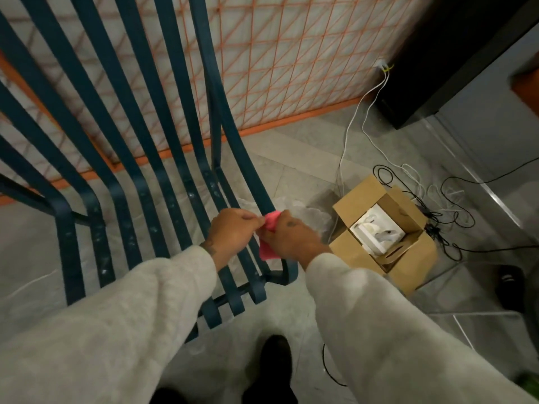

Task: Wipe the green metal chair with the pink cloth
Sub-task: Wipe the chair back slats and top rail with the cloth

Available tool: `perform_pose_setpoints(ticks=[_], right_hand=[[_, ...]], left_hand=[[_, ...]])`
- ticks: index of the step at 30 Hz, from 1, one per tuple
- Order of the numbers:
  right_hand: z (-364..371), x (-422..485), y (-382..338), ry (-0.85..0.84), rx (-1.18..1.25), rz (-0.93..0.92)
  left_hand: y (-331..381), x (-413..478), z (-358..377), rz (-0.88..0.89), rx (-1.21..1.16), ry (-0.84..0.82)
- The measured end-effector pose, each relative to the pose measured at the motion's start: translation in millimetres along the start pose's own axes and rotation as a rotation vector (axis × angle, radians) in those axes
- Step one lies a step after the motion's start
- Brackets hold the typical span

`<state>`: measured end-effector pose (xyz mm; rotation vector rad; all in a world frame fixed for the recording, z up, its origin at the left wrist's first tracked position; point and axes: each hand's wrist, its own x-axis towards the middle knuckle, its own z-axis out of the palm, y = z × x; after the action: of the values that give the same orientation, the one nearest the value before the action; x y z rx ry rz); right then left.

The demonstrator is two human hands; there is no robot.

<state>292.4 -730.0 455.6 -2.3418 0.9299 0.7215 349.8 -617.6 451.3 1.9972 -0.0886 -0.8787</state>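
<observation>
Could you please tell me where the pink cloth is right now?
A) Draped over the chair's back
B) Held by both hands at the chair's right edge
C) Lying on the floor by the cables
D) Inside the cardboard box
B: the left hand and right hand both grip the pink cloth at the right edge of the green metal chair, away from the cardboard box.

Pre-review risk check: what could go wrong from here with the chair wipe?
The left hand and right hand both pinch the pink cloth at the outer slat of the green metal chair; it might slip and drop. Tangled black and white cables beside the open cardboard box could snag a foot.
</observation>
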Motion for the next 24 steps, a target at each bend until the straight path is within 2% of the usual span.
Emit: perform_pose_setpoints(ticks=[2,8,12,15,18,20,24], right_hand=[[0.9,10.3,-8.4,0.074,0.003,-0.02],[33.9,6.0,31.3,0.254,0.427,-0.245],[59.7,-17.6,73.4,0.165,0.624,-0.299],[48.5,-6.7,76.6,0.07,0.44,-0.282],[24.4,6.6,54.7,-0.051,0.277,-0.18],[18.2,13.3,42.2,-0.081,0.247,-0.102],[12.1,26.4,33.4,-0.122,0.262,-0.063]], left_hand=[[-1.0,4.8,1.7,0.003,-0.014,0.045],[12.4,20.7,17.5,-0.085,-0.132,0.155],[11.8,12.8,41.3,-0.133,-0.209,0.106],[15.0,9.7,46.0,-0.189,-0.282,0.142],[22.7,10.8,40.9,-0.236,-0.221,0.136],[22.7,11.9,39.1,-0.256,-0.197,0.135],[19.6,15.6,40.9,-0.266,-0.19,0.126]])
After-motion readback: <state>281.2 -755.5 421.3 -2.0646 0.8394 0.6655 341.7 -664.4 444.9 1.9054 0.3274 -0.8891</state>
